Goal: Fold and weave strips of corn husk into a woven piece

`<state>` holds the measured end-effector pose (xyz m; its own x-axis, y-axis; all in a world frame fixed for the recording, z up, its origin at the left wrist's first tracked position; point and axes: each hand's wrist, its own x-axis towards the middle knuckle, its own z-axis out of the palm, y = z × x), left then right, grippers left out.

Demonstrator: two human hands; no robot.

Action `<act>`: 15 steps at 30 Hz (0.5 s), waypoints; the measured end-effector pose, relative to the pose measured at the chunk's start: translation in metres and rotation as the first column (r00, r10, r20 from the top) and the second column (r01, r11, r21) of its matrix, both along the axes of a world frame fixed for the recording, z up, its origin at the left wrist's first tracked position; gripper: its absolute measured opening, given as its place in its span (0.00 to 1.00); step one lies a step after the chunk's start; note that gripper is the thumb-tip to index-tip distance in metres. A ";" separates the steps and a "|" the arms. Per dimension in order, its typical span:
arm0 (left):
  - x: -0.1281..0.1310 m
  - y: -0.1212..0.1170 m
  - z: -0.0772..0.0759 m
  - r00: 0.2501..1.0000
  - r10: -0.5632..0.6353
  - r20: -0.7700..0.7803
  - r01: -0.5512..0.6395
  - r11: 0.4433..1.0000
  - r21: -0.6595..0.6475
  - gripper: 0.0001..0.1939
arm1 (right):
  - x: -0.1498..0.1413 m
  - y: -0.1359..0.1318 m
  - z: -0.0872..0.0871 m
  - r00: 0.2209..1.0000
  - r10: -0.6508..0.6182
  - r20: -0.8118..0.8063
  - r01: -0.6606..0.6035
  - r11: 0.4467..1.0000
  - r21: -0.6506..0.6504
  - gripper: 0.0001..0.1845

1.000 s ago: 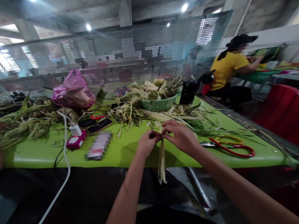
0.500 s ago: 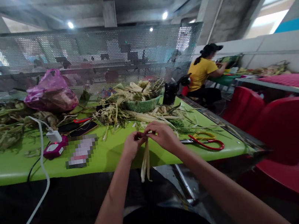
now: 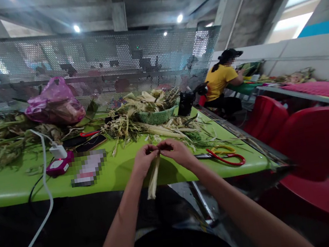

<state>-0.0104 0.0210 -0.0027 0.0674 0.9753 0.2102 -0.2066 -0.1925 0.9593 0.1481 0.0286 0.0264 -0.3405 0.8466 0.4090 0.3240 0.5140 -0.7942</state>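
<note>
Over the front edge of the green table, my left hand (image 3: pixel 145 158) and my right hand (image 3: pixel 174 151) meet with their fingertips together. Both pinch the upper end of a pale dried corn husk strip (image 3: pixel 154 178), which hangs down past the table edge. The pinched end is mostly hidden by my fingers. Beyond my hands lies a heap of dried husks and stalks (image 3: pixel 168 129). A green basket (image 3: pixel 156 117) full of husks stands behind it. Scissors (image 3: pixel 226 156) with red and yellow handles lie to the right of my right hand.
On the left are a pixelated phone-shaped item (image 3: pixel 89 167), a purple power strip (image 3: pixel 60 164) with a white cable, a dark phone (image 3: pixel 91 142) and a pink plastic bag (image 3: pixel 55 104). Red chairs (image 3: pixel 312 142) stand at the right. A person in yellow (image 3: pixel 221 80) sits farther back.
The hanging end of the husk has swung left and its tails have come together. My hands stay close together, with the fingers slightly shifted. The whole view has moved a little.
</note>
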 end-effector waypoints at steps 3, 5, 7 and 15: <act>0.000 0.002 -0.003 1.000 0.002 0.012 -0.002 1.000 0.015 0.10 | 0.000 0.002 -0.005 1.000 -0.022 -0.004 0.022 1.000 0.001 0.10; -0.001 0.003 -0.003 1.000 0.006 0.003 -0.006 1.000 0.020 0.10 | -0.001 0.004 -0.007 0.999 -0.054 -0.004 0.054 0.999 0.008 0.09; -0.002 0.003 -0.004 1.000 0.013 -0.014 -0.013 1.000 0.028 0.09 | -0.002 0.004 -0.009 0.996 -0.088 0.002 0.088 0.996 0.021 0.09; -0.002 0.005 -0.007 0.993 0.076 -0.091 -0.067 0.993 0.096 0.07 | -0.007 -0.006 -0.001 0.967 -0.242 0.081 0.228 0.963 0.146 0.03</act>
